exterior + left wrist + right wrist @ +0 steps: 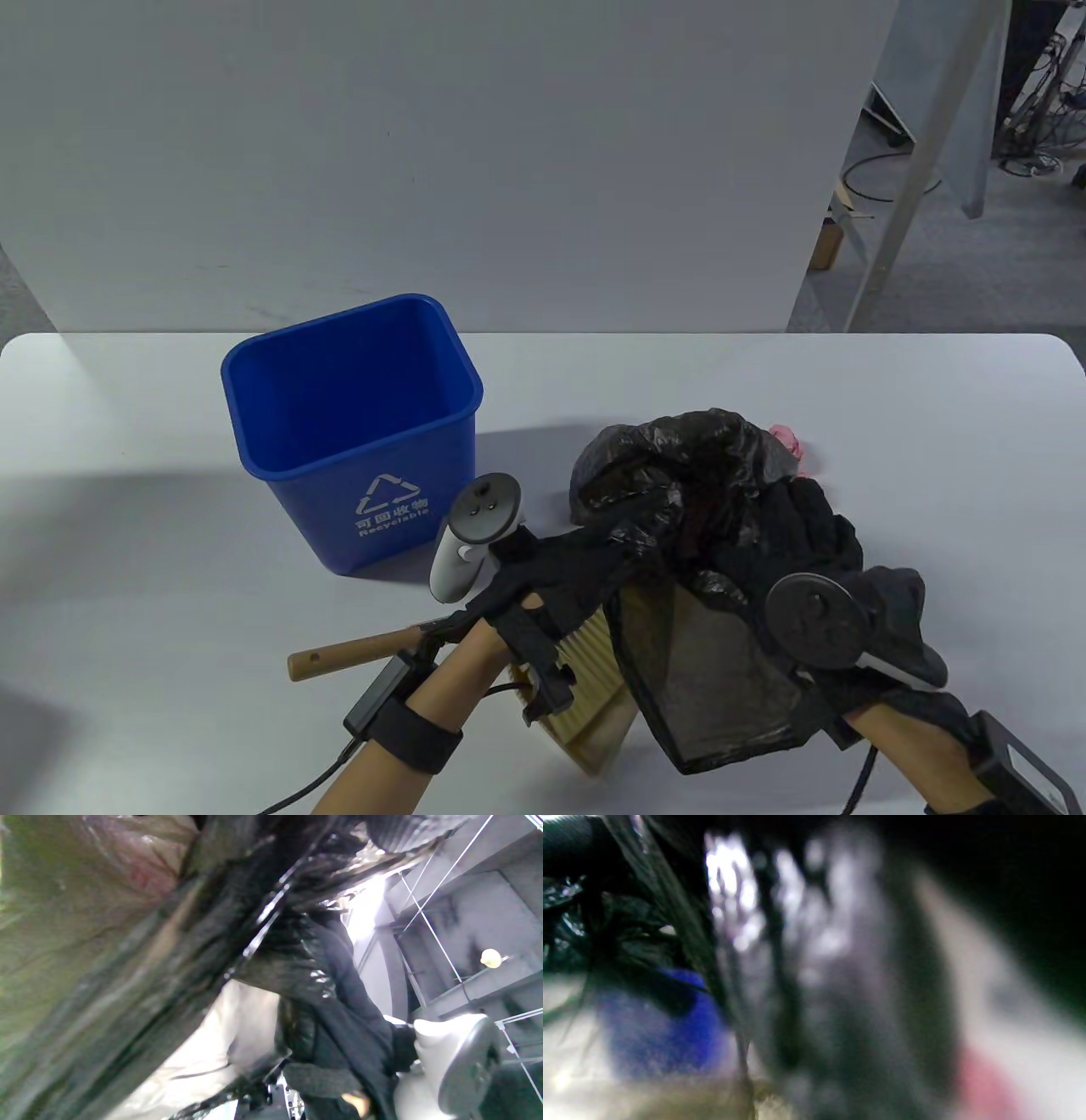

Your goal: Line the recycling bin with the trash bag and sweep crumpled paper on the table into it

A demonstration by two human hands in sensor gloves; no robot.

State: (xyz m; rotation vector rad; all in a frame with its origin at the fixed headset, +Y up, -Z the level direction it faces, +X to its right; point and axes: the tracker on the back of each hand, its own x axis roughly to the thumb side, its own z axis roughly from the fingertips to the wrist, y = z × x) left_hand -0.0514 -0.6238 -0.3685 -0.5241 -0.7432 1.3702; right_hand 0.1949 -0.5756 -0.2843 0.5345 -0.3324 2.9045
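The blue recycling bin (352, 424) stands empty and unlined on the white table (127, 543), left of centre. A crumpled black trash bag (679, 484) is lifted above the table to the bin's right. My left hand (585, 560) grips its near left edge and my right hand (806, 543) grips its right side, the film stretched between them. A pink crumpled paper (787, 440) peeks out behind the bag. The bag (169, 942) fills the left wrist view; in the right wrist view the bag (818, 963) is a blur in front of the bin (666, 1027).
A hand brush with a wooden handle (356, 658) and straw bristles (590, 679) lies on the table under my left forearm. A white partition (424, 153) rises behind the table's far edge.
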